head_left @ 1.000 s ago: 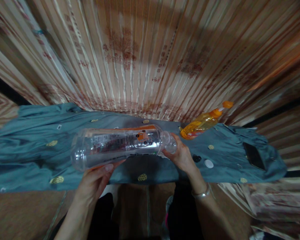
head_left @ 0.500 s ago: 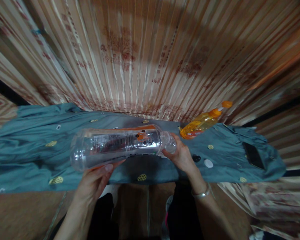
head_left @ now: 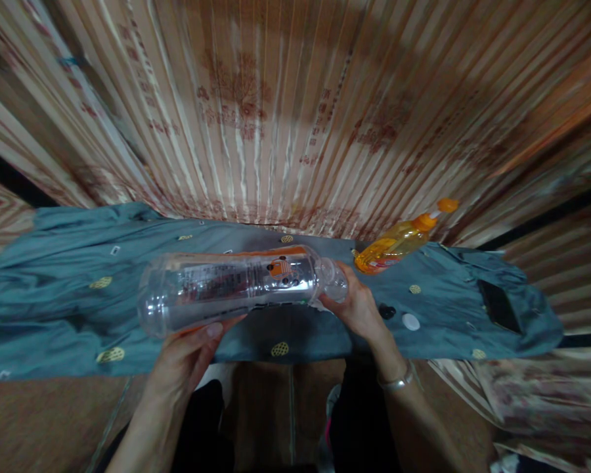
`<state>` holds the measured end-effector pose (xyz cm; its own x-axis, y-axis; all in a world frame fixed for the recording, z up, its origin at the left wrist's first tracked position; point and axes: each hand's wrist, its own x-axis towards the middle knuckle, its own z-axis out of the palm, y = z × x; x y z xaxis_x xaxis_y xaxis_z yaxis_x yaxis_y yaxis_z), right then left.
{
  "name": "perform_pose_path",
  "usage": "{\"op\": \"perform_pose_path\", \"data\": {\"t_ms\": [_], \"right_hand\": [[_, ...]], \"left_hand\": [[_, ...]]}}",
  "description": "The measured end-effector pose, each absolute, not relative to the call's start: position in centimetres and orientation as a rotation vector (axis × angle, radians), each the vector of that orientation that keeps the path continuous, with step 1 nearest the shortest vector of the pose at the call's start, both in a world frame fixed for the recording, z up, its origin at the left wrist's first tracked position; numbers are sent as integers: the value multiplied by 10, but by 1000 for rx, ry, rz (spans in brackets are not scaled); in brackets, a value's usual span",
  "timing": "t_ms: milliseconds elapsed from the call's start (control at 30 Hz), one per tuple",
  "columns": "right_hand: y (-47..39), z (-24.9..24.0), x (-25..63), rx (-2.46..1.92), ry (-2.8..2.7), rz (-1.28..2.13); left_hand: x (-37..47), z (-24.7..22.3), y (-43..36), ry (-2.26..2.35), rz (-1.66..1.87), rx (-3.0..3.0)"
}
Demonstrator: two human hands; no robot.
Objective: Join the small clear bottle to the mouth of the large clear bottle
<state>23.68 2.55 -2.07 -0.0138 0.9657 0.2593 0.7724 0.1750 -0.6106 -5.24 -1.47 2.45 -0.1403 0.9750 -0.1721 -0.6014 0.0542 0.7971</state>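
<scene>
A large clear plastic bottle (head_left: 226, 282) with an orange and black printed label lies sideways between my hands, its neck to the right. My left hand (head_left: 190, 351) grips its lower side near the base, the thumb along the near edge and the other fingers partly hidden beneath. At the other end, my right hand (head_left: 352, 302) is wrapped round the neck. Right of that hand are a small black object (head_left: 387, 311) and a white round disc (head_left: 410, 322). The bottle looks to contain no liquid.
A yellow-orange liquid bottle with an orange pump top (head_left: 394, 246) stands at the back right. A black phone (head_left: 499, 306) lies at the right end of the teal patterned cloth (head_left: 69, 315). A pleated curtain (head_left: 276, 131) hangs directly behind the surface.
</scene>
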Motion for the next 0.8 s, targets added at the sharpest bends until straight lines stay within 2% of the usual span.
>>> {"op": "perform_pose_path", "data": {"t_ms": [800], "right_hand": [[27, -22, 237, -1635, -1829, 389]], "left_hand": [[-57, 15, -16, 861, 1480, 571]]}}
